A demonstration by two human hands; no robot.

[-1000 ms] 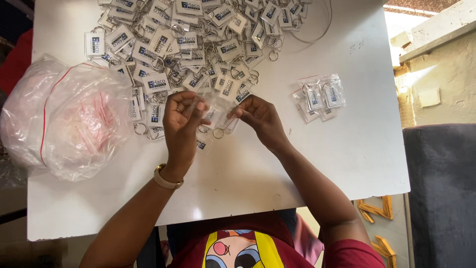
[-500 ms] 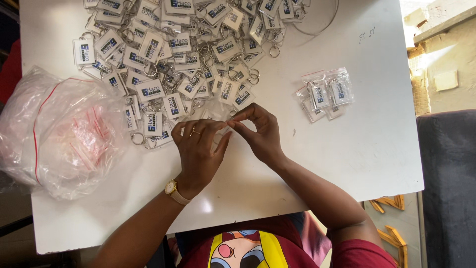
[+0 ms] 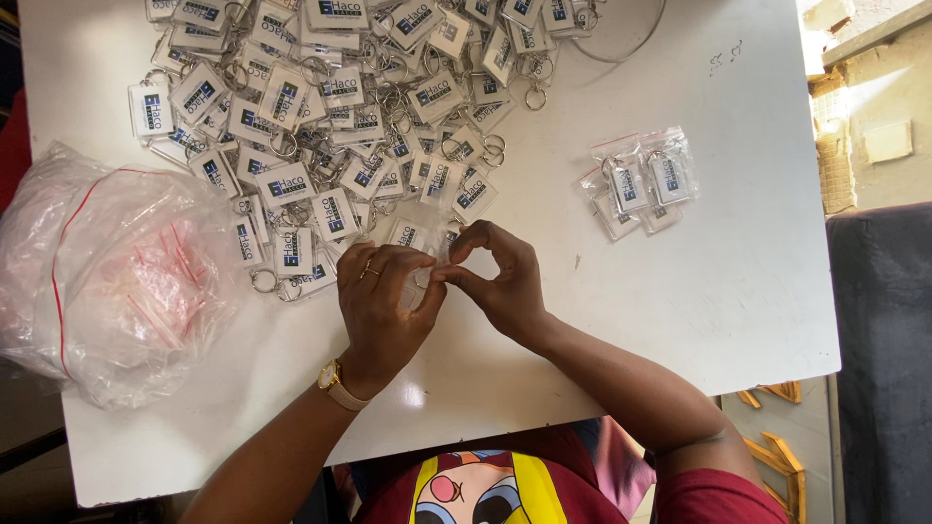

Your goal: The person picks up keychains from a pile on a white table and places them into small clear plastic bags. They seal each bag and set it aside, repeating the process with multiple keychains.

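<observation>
Your left hand (image 3: 383,315) and right hand (image 3: 500,281) met at the near edge of the heap, fingers pinched shut on a small clear bag (image 3: 424,233) with one keyring tag inside. Only a few bagged tags (image 3: 641,181) lay on the right of the desk (image 3: 728,301), while the big loose pile of keyrings (image 3: 320,116) on the far left remained unpacked, so you were judged barely begun

small clear plastic bag (image 3: 424,236) with white keychain inside, pinched between fingertips, above white table
</observation>
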